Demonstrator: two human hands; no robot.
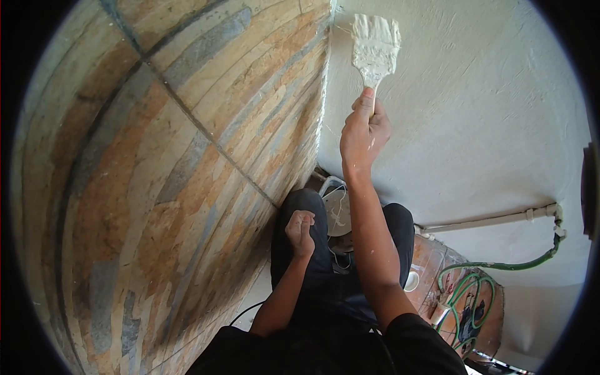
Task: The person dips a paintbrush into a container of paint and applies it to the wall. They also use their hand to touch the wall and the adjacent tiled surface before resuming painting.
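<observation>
My right hand (364, 134) is wrapped round the handle of a paintbrush (375, 50), its wide head thickly coated in off-white paint. The brush lies up against the pale wall (462, 119), close to the corner where that wall meets the stone-patterned tiles (187, 162). My left hand (300, 232) rests on my left knee with its fingers curled in; what they hold, if anything, is hidden. Between my knees stands a paint-smeared bucket (338, 215), partly covered by my right forearm.
A white pipe (494, 220) runs along the lower wall at right and joins a green hose (519, 265). More hose lies coiled on the reddish floor tiles (431, 259). Near my right leg sits a small white round container (412, 281). The tiled wall rises close on my left.
</observation>
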